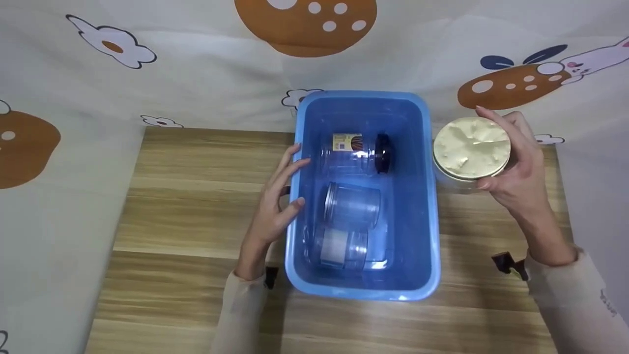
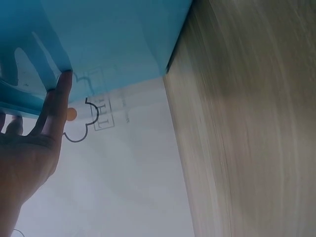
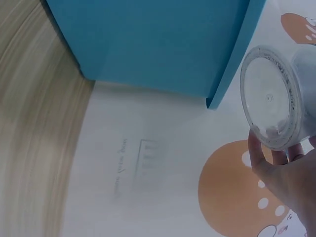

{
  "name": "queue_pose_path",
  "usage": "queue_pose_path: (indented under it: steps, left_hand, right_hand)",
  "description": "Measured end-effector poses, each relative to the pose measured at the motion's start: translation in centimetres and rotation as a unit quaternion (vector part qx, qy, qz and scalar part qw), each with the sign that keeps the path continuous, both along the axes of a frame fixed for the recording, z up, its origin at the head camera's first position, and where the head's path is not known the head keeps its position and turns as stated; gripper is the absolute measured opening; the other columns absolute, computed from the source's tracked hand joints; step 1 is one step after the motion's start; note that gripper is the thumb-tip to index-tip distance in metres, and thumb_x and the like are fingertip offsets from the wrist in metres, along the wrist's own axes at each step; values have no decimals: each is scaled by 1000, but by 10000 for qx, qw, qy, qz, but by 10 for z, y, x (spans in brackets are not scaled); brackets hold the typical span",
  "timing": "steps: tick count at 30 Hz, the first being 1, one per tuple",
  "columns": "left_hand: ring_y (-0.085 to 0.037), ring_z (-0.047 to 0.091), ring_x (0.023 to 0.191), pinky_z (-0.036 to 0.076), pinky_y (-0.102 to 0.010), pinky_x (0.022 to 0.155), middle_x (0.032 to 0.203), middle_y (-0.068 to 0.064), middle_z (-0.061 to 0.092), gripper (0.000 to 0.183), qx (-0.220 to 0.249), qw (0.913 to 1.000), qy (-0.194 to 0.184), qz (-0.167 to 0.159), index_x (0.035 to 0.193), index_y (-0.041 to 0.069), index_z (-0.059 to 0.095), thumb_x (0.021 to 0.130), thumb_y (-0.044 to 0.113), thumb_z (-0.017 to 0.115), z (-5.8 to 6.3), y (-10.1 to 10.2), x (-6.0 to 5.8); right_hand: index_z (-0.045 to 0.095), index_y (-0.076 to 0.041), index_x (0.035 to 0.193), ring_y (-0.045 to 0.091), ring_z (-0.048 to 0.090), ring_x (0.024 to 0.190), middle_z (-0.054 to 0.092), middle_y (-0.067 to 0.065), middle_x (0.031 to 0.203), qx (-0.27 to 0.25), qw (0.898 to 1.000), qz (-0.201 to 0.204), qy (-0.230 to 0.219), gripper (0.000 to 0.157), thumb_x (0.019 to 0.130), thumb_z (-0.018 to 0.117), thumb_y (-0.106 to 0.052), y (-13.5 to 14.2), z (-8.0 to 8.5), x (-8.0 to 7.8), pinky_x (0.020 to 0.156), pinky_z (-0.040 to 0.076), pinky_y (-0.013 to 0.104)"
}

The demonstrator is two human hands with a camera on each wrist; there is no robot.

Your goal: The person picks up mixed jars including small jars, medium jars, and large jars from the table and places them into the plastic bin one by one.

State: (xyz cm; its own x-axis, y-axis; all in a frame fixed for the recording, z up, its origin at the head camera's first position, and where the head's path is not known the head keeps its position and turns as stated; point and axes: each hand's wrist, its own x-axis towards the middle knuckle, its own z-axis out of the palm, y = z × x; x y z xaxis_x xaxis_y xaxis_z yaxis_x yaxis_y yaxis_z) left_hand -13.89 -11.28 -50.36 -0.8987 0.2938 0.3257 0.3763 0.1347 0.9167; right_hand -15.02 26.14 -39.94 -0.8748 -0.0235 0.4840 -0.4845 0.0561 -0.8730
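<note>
A blue plastic bin point(image 1: 363, 294) stands on the wooden tabletop with clear jars lying inside. My left hand point(image 1: 275, 196) rests on its left rim, thumb and fingers extended; the left wrist view has a straight finger point(image 2: 60, 101) against the bin's outer wall. Beyond the right rim, my right hand point(image 1: 523, 167) grips a clear jar point(image 3: 269, 98) with a crinkled gold foil top point(image 1: 472, 147). The jar's round base faces the camera in the right wrist view. Inside the bin lie a dark-lidded jar point(image 1: 382, 153), a silver-rimmed jar point(image 1: 354, 204) and a jar with a pale label point(image 1: 334, 247).
Wood-grain tabletop point(image 1: 196, 206) extends on both sides of the bin. A pale cloth point(image 1: 206, 64) printed with flowers and orange spotted shapes hangs behind it, close to the bin's far edge. Black straps point(image 1: 503, 263) sit at the wrists.
</note>
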Motion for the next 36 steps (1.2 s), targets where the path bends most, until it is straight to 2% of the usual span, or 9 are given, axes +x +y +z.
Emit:
queue_pose_path:
  steps: [6, 14, 17, 21, 26, 32, 36]
  left_hand:
    - [-29, 23, 149, 51, -49, 96, 164, -2, 21, 59, 106, 9999, 33, -66, 146, 18, 49, 89, 27, 59, 0, 0, -1]
    - [-27, 19, 150, 44, -58, 101, 164, -2, 22, 58, -8, 10000, 52, 0, 146, 19, 49, 91, 33, 59, -1, 0, -1]
    - [-27, 20, 150, 45, -57, 99, 164, -1, 21, 58, -87, 10000, 28, 12, 146, 20, 49, 91, 35, 59, 0, 1, -1]
    - [-29, 21, 149, 50, -53, 96, 165, -1, 20, 58, -63, 10000, -11, -27, 146, 18, 49, 90, 31, 58, 0, 1, 0]
    - [-29, 19, 150, 47, -54, 99, 165, -3, 19, 59, -30, 10000, -30, -56, 147, 18, 49, 90, 30, 58, 1, 1, 0]
    - [-28, 23, 149, 50, -52, 97, 165, -2, 20, 59, -18, 9999, 23, -100, 147, 18, 49, 89, 30, 58, 1, 0, -2]
    - [-29, 22, 149, 48, -56, 98, 164, -2, 21, 60, 10, 9999, 77, -77, 147, 16, 49, 89, 31, 57, 0, -2, -1]
  right_hand:
    - [60, 12, 126, 22, 46, 101, 51, 13, 101, 4, 9998, 183, 4, 103, 51, 96, -48, -7, 7, 0, 87, 39, 26]
    - [59, 13, 126, 23, 46, 100, 51, 14, 101, -9, 9993, 359, 53, 104, 51, 96, -49, -13, 10, -1, 86, 39, 26]
    - [60, 13, 126, 22, 46, 99, 51, 14, 101, -18, 9992, 383, 93, 104, 52, 95, -51, -15, 10, -1, 85, 40, 26]
    - [60, 13, 126, 22, 46, 100, 52, 14, 101, 2, 9988, 457, 168, 104, 52, 94, -52, -19, 9, -1, 85, 40, 27]
    - [59, 12, 126, 23, 48, 101, 52, 13, 102, 173, 9982, 535, 199, 105, 53, 93, -56, -27, 10, -2, 86, 40, 28]
    - [60, 9, 127, 22, 48, 102, 53, 10, 102, 567, 9963, 613, 189, 107, 53, 89, -62, -34, 0, -9, 87, 41, 27]
    - [63, 5, 128, 22, 49, 101, 53, 6, 101, 992, 9930, 612, 189, 109, 51, 85, -70, -39, -12, -17, 89, 41, 27]
